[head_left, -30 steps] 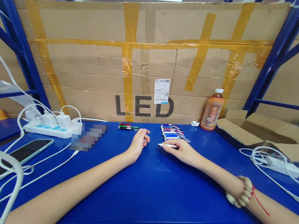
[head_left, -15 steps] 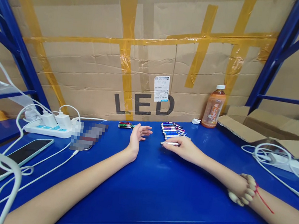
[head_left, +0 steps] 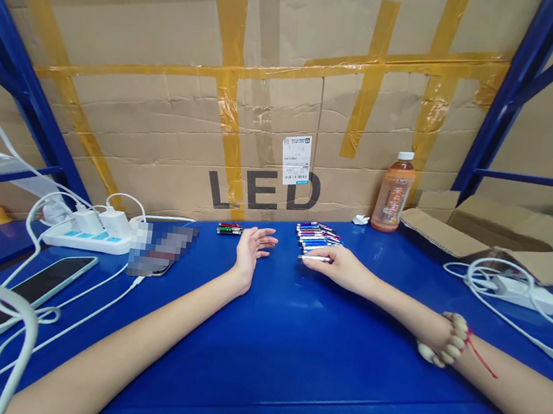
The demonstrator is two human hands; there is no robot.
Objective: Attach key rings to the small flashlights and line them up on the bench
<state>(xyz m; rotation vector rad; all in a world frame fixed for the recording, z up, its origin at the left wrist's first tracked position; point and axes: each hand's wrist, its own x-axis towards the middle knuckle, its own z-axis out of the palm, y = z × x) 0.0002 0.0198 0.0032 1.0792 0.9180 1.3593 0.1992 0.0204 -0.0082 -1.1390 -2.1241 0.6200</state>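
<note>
Left hand (head_left: 252, 252) straighter, "LED" cardboard (head_left: 280, 120) behind

Here's the silver tube (head_left: 311, 258), slim and shiny, nearly level in the right hand (head_left: 344, 269), one end pointing left, the other lost in the fingers, just in front of the row of tubes (head_left: 316, 237): blue and reddish bodies, silvery left ends, side by side on the blue table (head_left: 260, 339). And over left, red and green tubes (head_left: 229, 229) lie together, red behind green!
</note>
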